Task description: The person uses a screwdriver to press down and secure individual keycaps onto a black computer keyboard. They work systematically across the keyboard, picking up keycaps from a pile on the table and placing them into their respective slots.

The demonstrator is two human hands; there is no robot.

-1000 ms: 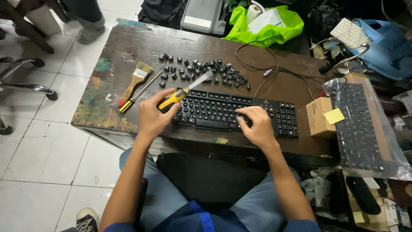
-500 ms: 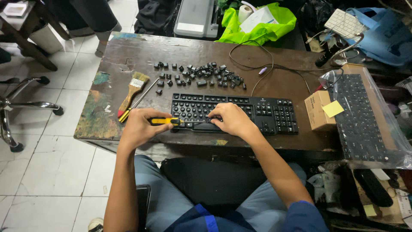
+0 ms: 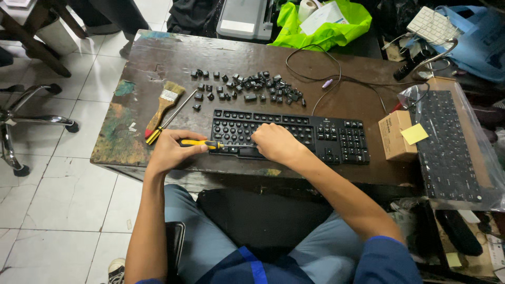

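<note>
Two hands work at a black keyboard (image 3: 294, 138) lying along the near edge of a worn brown worktop (image 3: 158, 58). Left hand (image 3: 171, 151) has its fingers closed round a yellow-handled screwdriver (image 3: 202, 143), which lies level with its tip pointing right at the keyboard's near-left corner. Right hand (image 3: 276, 143) rests on the keyboard's lower middle, fingers curled down over the keys; whether it grips anything I cannot tell. Many keys on the left half are off, leaving bare round sockets. Loose black keycaps (image 3: 247, 87) lie scattered on the worktop just behind the keyboard. A paintbrush (image 3: 165, 104) and a second screwdriver (image 3: 168, 118) lie side by side to the left, near the left hand. A cable (image 3: 336, 79) loops behind the keyboard. To the right stands a small cardboard box (image 3: 393, 135) with a yellow sticky note (image 3: 414, 133), and beside it another keyboard in a clear bag (image 3: 447, 142). A green bag (image 3: 326, 26) lies beyond the far edge
</note>
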